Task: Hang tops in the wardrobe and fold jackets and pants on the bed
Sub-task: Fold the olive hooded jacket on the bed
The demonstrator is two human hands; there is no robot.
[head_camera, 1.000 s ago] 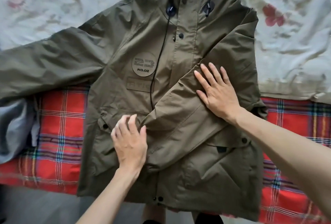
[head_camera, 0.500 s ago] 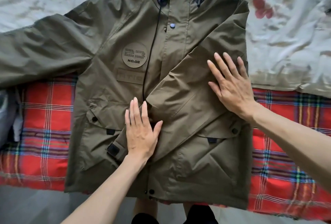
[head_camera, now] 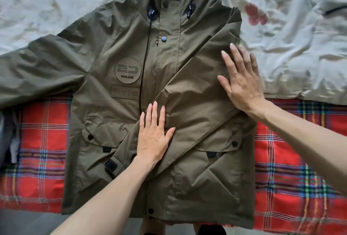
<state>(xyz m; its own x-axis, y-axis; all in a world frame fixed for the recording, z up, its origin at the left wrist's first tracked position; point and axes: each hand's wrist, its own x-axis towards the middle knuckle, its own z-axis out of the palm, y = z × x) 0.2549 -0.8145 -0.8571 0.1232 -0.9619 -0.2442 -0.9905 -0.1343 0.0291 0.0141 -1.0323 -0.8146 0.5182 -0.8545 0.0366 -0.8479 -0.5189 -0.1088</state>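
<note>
Left hand (head_camera: 154, 139) flat on the folded sleeve (head_camera: 197, 103) of the jacket (head_camera: 105, 122) — right hand (head_camera: 242, 82) blurred, apparently flat too, fingers straight.

Soft, even daylight, moderately bright; shadows are faint. The right hand (head_camera: 242, 82) is slightly motion-blurred, and wide-angle distortion bends the frame edges.

So the olive green hooded jacket (head_camera: 197, 178) is front-up on a red plaid blanket (head_camera: 291, 159), with its hood up on a crumpled pale floral sheet (head_camera: 291, 56). One sleeve's folded diagonally across the chest. The left hand (head_camera: 154, 137) lies flat near its cuff and the right hand (head_camera: 242, 82) lies flat nearer the shoulder. The other sleeve sticks out sideways.
</note>
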